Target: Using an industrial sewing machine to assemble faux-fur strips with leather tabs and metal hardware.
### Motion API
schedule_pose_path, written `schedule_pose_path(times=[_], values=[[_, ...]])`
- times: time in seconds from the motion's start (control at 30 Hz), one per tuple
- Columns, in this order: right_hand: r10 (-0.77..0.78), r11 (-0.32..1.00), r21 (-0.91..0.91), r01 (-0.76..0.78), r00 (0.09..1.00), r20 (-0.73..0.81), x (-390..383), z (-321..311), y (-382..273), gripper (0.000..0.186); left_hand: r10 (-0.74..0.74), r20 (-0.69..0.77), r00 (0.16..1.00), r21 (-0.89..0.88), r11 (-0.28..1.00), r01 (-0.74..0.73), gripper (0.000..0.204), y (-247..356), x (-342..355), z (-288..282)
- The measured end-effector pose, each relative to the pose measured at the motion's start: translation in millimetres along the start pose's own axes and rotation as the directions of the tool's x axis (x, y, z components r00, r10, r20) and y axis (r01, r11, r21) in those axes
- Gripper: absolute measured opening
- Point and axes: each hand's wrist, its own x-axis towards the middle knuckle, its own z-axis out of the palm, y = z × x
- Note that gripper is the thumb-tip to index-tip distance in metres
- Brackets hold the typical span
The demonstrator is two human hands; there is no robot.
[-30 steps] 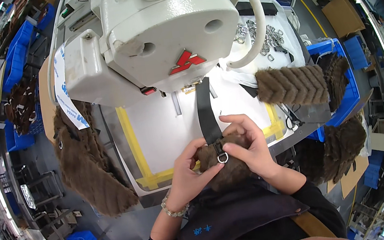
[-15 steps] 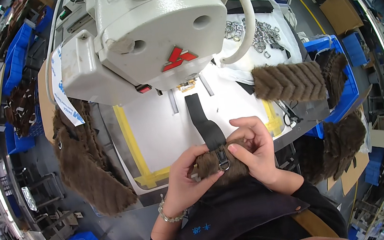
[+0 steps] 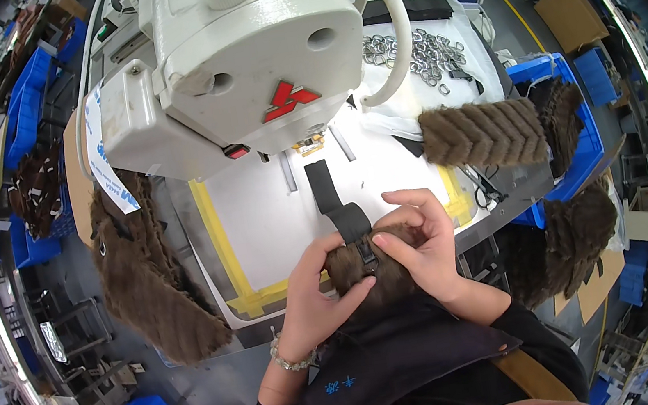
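While the left hand (image 3: pixel 312 291) is holding one side of a small brown fur piece (image 3: pixel 392 284) at the lower centre of the frame, its thumb is resting near the lower end of a black tab (image 3: pixel 367 253); the right hand (image 3: pixel 424 253) is holding the other side, its thumb pressing beside the tab, its index finger standing raised; each grip is pinching the fur narrowly; a black strap (image 3: pixel 323 186) is running up from the tab over a white sheet (image 3: pixel 264 219), folding partway; yellow tape (image 3: pixel 215 226) is edging the sheet; a pale machine (image 3: pixel 254 59) is filling the upper centre; metal rings (image 3: pixel 432 59) are lying heaped at the upper right, with a fur strip (image 3: pixel 484 136) lying below them and scissors (image 3: pixel 490 191) resting under that.
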Motion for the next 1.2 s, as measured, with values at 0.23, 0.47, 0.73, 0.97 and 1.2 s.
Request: schedule_pose_path(times=[0.23,0.47,0.73,0.97,1.2], values=[[0.014,0.997,-0.070,-0.018,0.999,-0.048,7.2,-3.8,15.3,0.044,0.000,-0.055,0.998,-0.131,0.991,-0.008,0.044,-9.7,14.3,9.8],[0.152,0.962,0.237,-0.135,0.987,-0.052,17.4,-1.0,17.5,0.036,-0.012,-0.124,0.992,-0.111,0.994,-0.002,0.045,-19.1,18.4,11.5],[0.231,0.961,0.125,-0.246,0.966,0.119,10.1,-9.6,20.8,0.015,-0.041,-0.168,0.985,-0.188,0.982,0.009,0.052,-18.4,24.7,11.3],[0.274,0.953,0.121,-0.278,0.961,0.047,8.7,-7.3,17.4,0.015,-0.045,-0.150,0.988,-0.202,0.979,0.014,0.053,-18.4,25.9,11.2],[0.350,0.908,0.224,-0.354,0.935,0.056,10.4,-4.3,9.7,0.014,-0.045,-0.130,0.991,-0.181,0.983,0.021,0.048,-10.9,27.4,10.9]])
